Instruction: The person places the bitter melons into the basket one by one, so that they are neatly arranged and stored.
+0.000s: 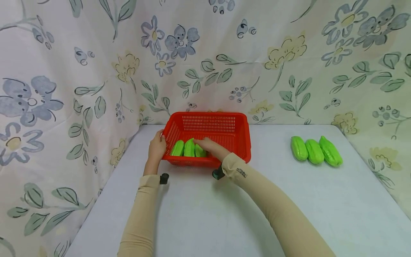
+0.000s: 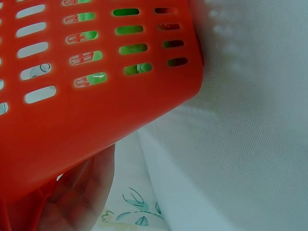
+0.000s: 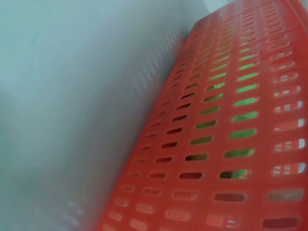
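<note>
A red plastic basket [image 1: 242, 137] with slotted walls stands on the white table. My left hand [image 1: 157, 146] grips its left rim; in the left wrist view the fingers [image 2: 96, 192] curl at the rim behind the slotted wall. Inside, at the left, two bright green ridged gourds [image 1: 189, 148] lie side by side. My right hand [image 1: 213, 147] reaches over the front wall and holds a third green gourd [image 1: 200, 151] beside them, partly covering it. The right wrist view shows only green through the basket's slots, with the fingers hidden.
Three more green gourds [image 1: 315, 151] lie in a row on the right side of the white table [image 1: 199, 214]. A floral curtain [image 1: 212, 53] hangs behind the table and along its sides.
</note>
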Demonstrator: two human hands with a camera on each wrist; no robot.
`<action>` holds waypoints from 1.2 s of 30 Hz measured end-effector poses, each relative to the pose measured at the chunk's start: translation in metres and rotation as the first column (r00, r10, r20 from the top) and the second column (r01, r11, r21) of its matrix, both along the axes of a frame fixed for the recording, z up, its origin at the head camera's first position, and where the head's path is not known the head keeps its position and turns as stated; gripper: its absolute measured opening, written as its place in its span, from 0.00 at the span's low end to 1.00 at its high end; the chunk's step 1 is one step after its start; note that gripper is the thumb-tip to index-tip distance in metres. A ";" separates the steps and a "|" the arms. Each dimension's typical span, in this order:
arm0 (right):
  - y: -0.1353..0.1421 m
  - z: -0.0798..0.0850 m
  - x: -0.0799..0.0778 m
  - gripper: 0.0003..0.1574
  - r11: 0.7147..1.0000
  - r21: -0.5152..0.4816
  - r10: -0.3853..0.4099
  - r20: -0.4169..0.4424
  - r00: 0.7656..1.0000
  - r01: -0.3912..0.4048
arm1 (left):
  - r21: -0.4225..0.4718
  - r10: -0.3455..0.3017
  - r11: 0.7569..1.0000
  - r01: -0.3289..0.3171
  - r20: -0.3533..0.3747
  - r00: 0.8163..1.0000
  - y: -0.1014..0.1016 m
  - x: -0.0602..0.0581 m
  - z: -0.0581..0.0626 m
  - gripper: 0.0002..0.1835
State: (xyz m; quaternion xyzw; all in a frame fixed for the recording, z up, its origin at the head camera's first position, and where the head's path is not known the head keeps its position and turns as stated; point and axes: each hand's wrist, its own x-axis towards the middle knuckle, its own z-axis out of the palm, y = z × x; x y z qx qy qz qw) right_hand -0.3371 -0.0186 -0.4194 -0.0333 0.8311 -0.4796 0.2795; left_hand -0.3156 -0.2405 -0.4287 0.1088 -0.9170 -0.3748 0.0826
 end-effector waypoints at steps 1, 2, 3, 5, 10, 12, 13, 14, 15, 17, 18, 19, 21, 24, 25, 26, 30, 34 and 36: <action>0.000 0.001 0.001 0.48 1.000 -0.001 -0.003 0.006 1.000 0.003 | -0.001 0.001 1.000 -0.001 -0.001 1.000 0.000 0.000 0.000 0.26; -0.001 0.001 0.002 0.49 1.000 0.000 -0.005 0.010 1.000 0.005 | -0.001 0.000 1.000 0.000 -0.001 1.000 0.000 0.000 0.000 0.26; -0.001 0.001 0.003 0.50 1.000 0.001 -0.009 0.012 1.000 0.009 | -0.001 0.000 1.000 0.000 -0.002 1.000 0.000 0.000 -0.001 0.26; -0.001 0.003 0.005 0.51 1.000 -0.003 -0.014 0.017 1.000 0.014 | 0.000 0.000 1.000 0.000 -0.004 1.000 0.000 0.001 0.000 0.25; 0.001 0.005 0.009 0.53 0.999 -0.033 -0.017 0.029 0.999 0.018 | -0.003 -0.002 1.000 0.002 -0.008 1.000 0.001 0.001 0.001 0.25; 0.002 0.006 0.009 0.53 0.999 -0.046 -0.021 0.034 0.999 0.023 | -0.005 -0.002 1.000 0.002 -0.008 1.000 0.001 0.001 0.001 0.26; 0.003 0.006 0.010 0.53 0.998 -0.052 -0.025 0.037 0.999 0.027 | -0.004 -0.001 1.000 0.001 -0.007 1.000 0.000 0.001 0.001 0.26; 0.003 0.006 0.010 0.54 0.998 -0.055 -0.028 0.041 0.999 0.030 | -0.004 0.000 1.000 0.000 -0.006 1.000 0.000 0.001 0.001 0.26; 0.003 0.006 0.010 0.53 0.998 -0.058 -0.030 0.042 0.999 0.033 | -0.003 0.001 1.000 -0.001 -0.006 1.000 0.000 0.001 0.001 0.25; 0.004 0.006 0.011 0.52 0.998 -0.058 -0.033 0.042 0.999 0.035 | -0.002 0.000 1.000 0.000 -0.003 1.000 0.000 0.001 0.001 0.26; 0.004 0.006 0.011 0.52 0.998 -0.057 -0.033 0.041 0.999 0.035 | -0.002 0.000 1.000 0.000 -0.002 1.000 0.000 0.001 0.001 0.26; 0.004 0.006 0.011 0.52 0.998 -0.061 -0.031 0.041 0.999 0.034 | -0.002 0.000 1.000 0.000 -0.001 1.000 0.000 0.001 0.001 0.26; 0.004 0.006 0.011 0.51 0.998 -0.059 -0.032 0.035 0.999 0.034 | -0.003 -0.002 1.000 0.002 -0.001 1.000 0.000 0.001 0.001 0.26; 0.005 0.005 0.011 0.51 0.997 -0.066 -0.031 0.037 0.999 0.034 | -0.005 -0.002 1.000 0.001 -0.003 1.000 0.000 0.001 0.000 0.25; 0.005 0.005 0.010 0.52 0.997 -0.069 -0.031 0.038 0.999 0.033 | -0.005 -0.002 1.000 0.002 -0.003 1.000 0.000 0.001 0.000 0.25; 0.006 0.005 0.010 0.52 0.997 -0.068 -0.031 0.039 0.999 0.034 | -0.005 -0.003 1.000 0.003 -0.003 1.000 0.000 0.001 0.000 0.25; 0.009 0.006 0.009 0.52 0.996 -0.080 -0.026 0.050 0.998 0.030 | -0.008 -0.005 1.000 0.005 -0.003 1.000 0.000 0.001 0.000 0.25; 0.010 0.004 0.007 0.50 0.996 -0.087 -0.018 0.049 0.999 0.022 | -0.018 0.006 1.000 -0.007 -0.013 1.000 0.000 0.001 0.000 0.25; 0.012 0.004 0.008 0.50 0.997 -0.070 -0.029 0.047 0.998 0.033 | -0.018 0.009 1.000 -0.009 -0.014 1.000 0.000 0.001 0.000 0.25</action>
